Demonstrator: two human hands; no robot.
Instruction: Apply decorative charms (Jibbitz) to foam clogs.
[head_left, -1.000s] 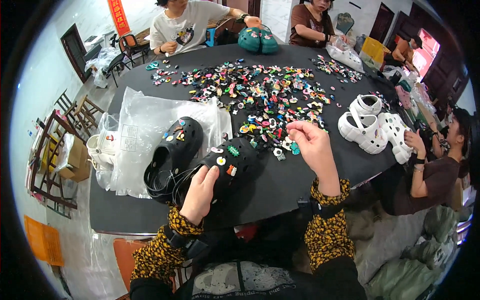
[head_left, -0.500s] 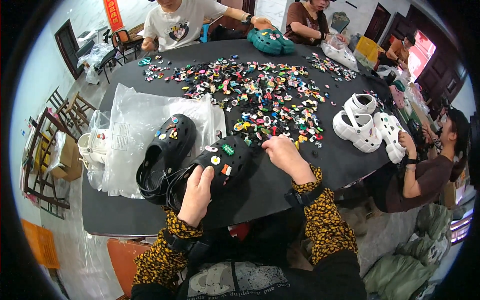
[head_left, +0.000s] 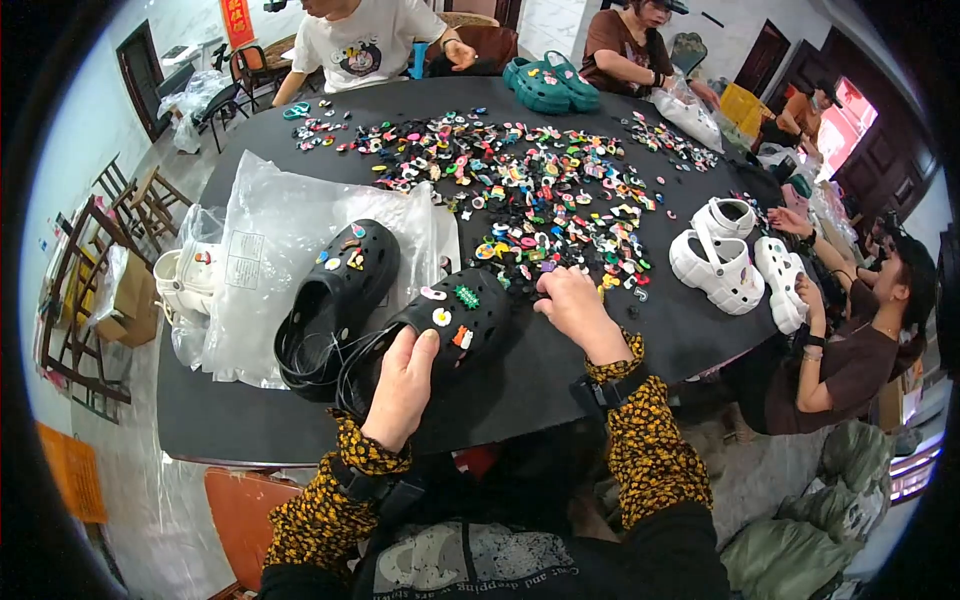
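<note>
My left hand (head_left: 402, 388) grips a black clog (head_left: 482, 334) by its side, thumb on top. Several charms sit on its upper, among them a green spiky one and a white-and-yellow flower. Beside it lies the matching black clog (head_left: 377, 262), also with charms; thin loose cords or straps lie around the heels. At the near edge of a heap of small colourful shoe charms (head_left: 530, 185), my right hand (head_left: 580, 318) has its fingers bent together. Whatever they may hold is hidden.
A clear plastic bag (head_left: 262, 270) and wrapped white clogs (head_left: 188, 280) lie at left. White clogs (head_left: 712, 265) stand at right, green clogs (head_left: 550, 85) at the far side. Co-workers sit around the black table (head_left: 250, 425); a co-worker's hand (head_left: 792, 222) reaches in at right.
My right hand stays by the charms, its fingers drawn in more. Across the table, a co-worker's hand has left the green clogs. The co-worker at right now reaches an arm toward the table.
</note>
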